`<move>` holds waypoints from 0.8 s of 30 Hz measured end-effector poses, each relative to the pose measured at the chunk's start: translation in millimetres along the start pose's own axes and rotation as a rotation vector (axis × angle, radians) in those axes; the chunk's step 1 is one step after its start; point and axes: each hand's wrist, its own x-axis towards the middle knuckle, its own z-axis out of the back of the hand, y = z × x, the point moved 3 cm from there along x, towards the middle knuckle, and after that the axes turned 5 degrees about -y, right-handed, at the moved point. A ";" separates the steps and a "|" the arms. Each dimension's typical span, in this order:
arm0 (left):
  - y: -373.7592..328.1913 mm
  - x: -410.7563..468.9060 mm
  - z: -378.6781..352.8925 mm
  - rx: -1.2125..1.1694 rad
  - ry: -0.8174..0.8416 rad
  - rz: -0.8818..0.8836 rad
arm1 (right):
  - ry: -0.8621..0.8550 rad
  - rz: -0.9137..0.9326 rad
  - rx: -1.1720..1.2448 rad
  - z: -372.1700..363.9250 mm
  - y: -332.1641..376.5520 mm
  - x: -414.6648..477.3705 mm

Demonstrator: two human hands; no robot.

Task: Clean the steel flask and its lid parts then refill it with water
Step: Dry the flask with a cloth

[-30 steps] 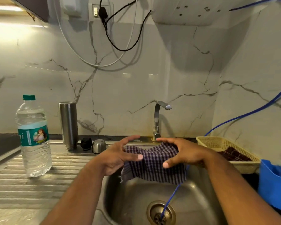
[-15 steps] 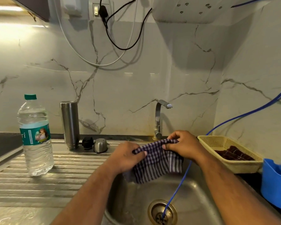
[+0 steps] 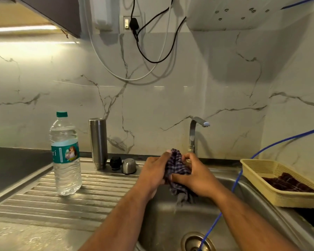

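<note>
Over the sink (image 3: 170, 221), left hand (image 3: 152, 173) and right hand (image 3: 198, 180), each grip clamped on checked cloth (image 3: 178, 169).

A home kitchen: a stainless-steel sink (image 3: 170, 223) with a ribbed drainboard (image 3: 71, 205) to its left, a tap (image 3: 193, 134) at its far rim, marble-patterned wall tiles (image 3: 152, 105) behind, a dark wall cabinet (image 3: 58, 11) top left over a light strip (image 3: 22, 29), and a plugged-in wall socket (image 3: 132, 22).

Glowed warm from a strip light (image 3: 22, 29) under the cabinet (image 3: 58, 11); washed the marble wall (image 3: 34, 69) yellow there, greyer and dimmer rightward. Threw a broad soft shadow below the white box (image 3: 243, 11). Glinted on the ribbed drainboard (image 3: 71, 201). Blurred the hanging end of the cloth (image 3: 178, 171); bowed lines near the edges.
</note>
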 end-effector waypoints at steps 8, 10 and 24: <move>-8.6 62.3 71.3 0.225 -0.504 -0.104 | -0.141 -0.314 0.731 -16.3 -18.7 14.1; -8.6 86.5 100.4 0.395 -0.645 -0.102 | -0.136 -0.304 0.719 -17.3 -18.8 13.8; 20.4 193.6 203.4 0.476 -0.798 0.123 | -0.081 -0.212 0.738 -16.9 -6.8 7.1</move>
